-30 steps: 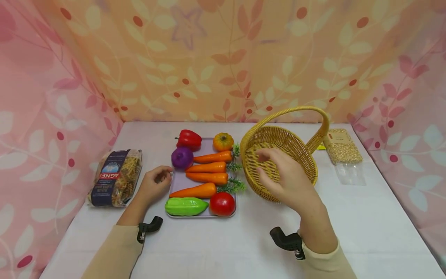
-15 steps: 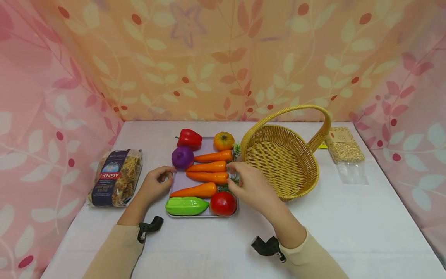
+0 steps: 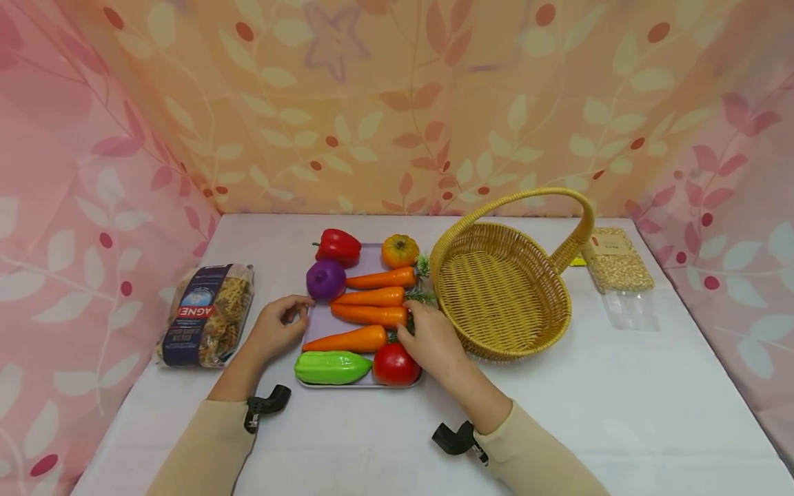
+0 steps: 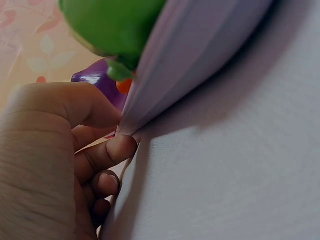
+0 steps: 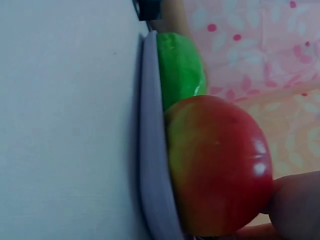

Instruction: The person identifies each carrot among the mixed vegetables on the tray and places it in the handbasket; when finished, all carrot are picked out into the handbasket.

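Note:
A lilac tray [image 3: 319,322] carries several orange carrots with leafy tops, a green pepper-like vegetable [image 3: 331,367] and a tomato [image 3: 395,364]. My left hand [image 3: 279,327] pinches the tray's left rim between thumb and finger, as the left wrist view shows. At the tray's right side, my right hand [image 3: 437,341] has its thumb and fingers about the leafy end of the third carrot [image 3: 370,315] from the back. Its fingertips are partly hidden. In the right wrist view the thumb [image 5: 297,202] stands close beside the tomato.
Behind the carrots lie a red bell pepper [image 3: 338,247], a purple onion-like vegetable [image 3: 325,280] and a small pumpkin [image 3: 400,251]. A wicker basket [image 3: 502,303] with a tall handle stands right of the tray. A pasta bag [image 3: 205,315] lies left, a grain pouch [image 3: 618,260] far right.
My right hand has come left from over the basket to the carrots' leafy ends and lowered there, its fingers closing in. My left hand stays at the tray's rim.

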Action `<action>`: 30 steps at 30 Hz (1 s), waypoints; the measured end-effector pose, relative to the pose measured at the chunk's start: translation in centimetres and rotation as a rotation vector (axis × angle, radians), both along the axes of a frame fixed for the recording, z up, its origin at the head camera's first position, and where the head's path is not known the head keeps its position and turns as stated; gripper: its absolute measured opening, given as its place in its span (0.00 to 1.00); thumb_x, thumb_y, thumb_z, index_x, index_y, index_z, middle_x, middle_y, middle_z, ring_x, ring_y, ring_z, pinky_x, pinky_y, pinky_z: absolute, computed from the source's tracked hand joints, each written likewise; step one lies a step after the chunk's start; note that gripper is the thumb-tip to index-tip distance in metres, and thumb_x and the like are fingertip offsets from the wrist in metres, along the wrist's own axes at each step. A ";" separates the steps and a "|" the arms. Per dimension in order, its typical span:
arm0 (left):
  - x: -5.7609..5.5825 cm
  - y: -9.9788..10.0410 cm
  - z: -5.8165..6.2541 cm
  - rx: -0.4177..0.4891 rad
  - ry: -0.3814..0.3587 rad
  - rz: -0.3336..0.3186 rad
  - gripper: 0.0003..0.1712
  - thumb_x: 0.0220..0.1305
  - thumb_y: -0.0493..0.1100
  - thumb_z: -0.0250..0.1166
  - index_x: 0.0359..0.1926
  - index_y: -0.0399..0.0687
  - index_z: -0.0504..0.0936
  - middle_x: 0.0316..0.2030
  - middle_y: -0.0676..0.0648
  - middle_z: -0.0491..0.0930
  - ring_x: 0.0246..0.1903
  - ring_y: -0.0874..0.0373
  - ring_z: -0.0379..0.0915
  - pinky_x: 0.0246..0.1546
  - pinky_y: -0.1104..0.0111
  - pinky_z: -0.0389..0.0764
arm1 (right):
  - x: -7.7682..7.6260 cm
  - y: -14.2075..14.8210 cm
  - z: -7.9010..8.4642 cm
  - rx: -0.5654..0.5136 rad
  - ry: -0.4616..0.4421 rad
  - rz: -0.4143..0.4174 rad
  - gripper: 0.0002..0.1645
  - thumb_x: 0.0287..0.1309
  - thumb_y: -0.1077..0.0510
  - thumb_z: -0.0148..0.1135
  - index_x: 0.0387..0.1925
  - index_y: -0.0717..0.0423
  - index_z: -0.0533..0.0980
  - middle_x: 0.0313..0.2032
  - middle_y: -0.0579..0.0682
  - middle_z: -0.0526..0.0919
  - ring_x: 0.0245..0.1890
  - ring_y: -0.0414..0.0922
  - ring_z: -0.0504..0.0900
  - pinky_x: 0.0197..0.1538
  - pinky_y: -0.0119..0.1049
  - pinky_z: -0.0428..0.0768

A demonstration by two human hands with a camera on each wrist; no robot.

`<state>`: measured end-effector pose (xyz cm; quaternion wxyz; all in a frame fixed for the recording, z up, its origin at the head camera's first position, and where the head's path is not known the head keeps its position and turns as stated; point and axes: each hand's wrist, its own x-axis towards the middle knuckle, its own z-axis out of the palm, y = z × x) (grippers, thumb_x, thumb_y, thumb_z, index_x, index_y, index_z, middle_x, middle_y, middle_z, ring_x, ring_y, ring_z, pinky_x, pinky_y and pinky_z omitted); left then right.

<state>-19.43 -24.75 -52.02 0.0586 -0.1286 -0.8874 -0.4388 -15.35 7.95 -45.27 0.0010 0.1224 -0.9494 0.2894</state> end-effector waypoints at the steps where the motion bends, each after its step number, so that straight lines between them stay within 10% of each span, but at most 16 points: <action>1: 0.0 0.0 0.0 0.003 -0.007 -0.001 0.14 0.60 0.31 0.65 0.48 0.43 0.86 0.32 0.48 0.76 0.33 0.53 0.67 0.34 0.68 0.67 | 0.0 0.0 -0.1 0.009 -0.004 -0.007 0.28 0.65 0.54 0.67 0.61 0.66 0.76 0.54 0.61 0.84 0.55 0.56 0.82 0.57 0.49 0.80; 14: 0.1 0.1 0.1 -0.005 -0.012 -0.010 0.14 0.61 0.31 0.66 0.48 0.44 0.86 0.32 0.48 0.76 0.33 0.52 0.67 0.33 0.68 0.68 | 0.0 -0.1 -0.5 0.000 0.018 -0.016 0.32 0.60 0.52 0.72 0.62 0.61 0.77 0.53 0.56 0.83 0.52 0.50 0.82 0.56 0.46 0.80; 23: 0.2 -0.1 0.0 -0.005 -0.004 -0.017 0.13 0.61 0.31 0.66 0.47 0.43 0.86 0.31 0.49 0.76 0.32 0.53 0.68 0.34 0.69 0.68 | 1.5 -0.3 1.6 0.119 0.240 0.031 0.31 0.57 0.51 0.74 0.59 0.61 0.79 0.45 0.51 0.79 0.33 0.43 0.79 0.33 0.35 0.80; 30: 0.0 -0.1 0.0 0.001 0.010 -0.019 0.14 0.60 0.30 0.66 0.47 0.43 0.86 0.30 0.49 0.76 0.32 0.53 0.67 0.33 0.69 0.67 | 1.8 0.6 3.8 -0.081 0.282 0.051 0.27 0.54 0.56 0.75 0.56 0.61 0.81 0.43 0.49 0.79 0.27 0.39 0.72 0.29 0.29 0.75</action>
